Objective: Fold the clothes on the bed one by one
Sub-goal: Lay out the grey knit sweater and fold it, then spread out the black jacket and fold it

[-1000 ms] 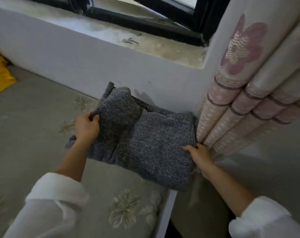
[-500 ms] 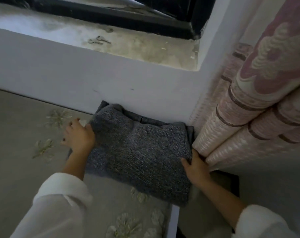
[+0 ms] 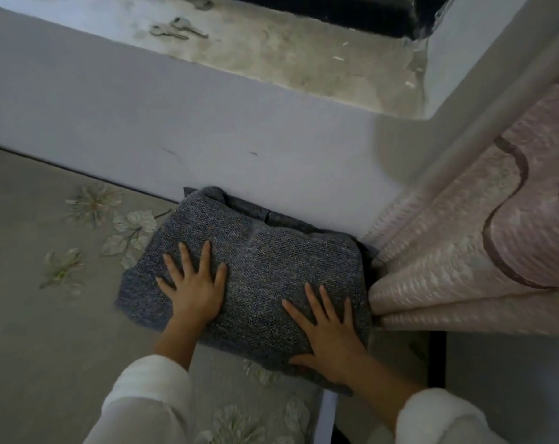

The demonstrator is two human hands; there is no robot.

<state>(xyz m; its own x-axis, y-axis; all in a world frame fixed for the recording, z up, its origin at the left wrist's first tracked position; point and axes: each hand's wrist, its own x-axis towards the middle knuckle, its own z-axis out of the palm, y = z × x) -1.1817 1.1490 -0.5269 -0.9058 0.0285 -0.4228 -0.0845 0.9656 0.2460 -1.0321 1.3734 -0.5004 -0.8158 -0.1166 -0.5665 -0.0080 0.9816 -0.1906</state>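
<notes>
So the bed [image 3: 41, 341] has a grey-beige cover with pale stitched flowers, and it runs right up to a white wall [image 3: 143, 123] under a grubby concrete window sill [image 3: 303, 59]. A couple of keys [image 3: 175, 28] lie on that sill, way beyond the fingertips. The folded grey sweater [image 3: 265, 274] sits in the bed's corner, far edge against the wall, right edge touching a pink patterned curtain [image 3: 464, 251] just past the right little finger. Left hand [image 3: 193, 290] and right hand [image 3: 331, 334] both lie flat on top, fingers spread wide, palms pressing down, not gripping anything. White sleeves [image 3: 143, 405] are cut off at the bottom. Window frame is mostly out of shot, and the dark gap beside the bed is too murky to read.
</notes>
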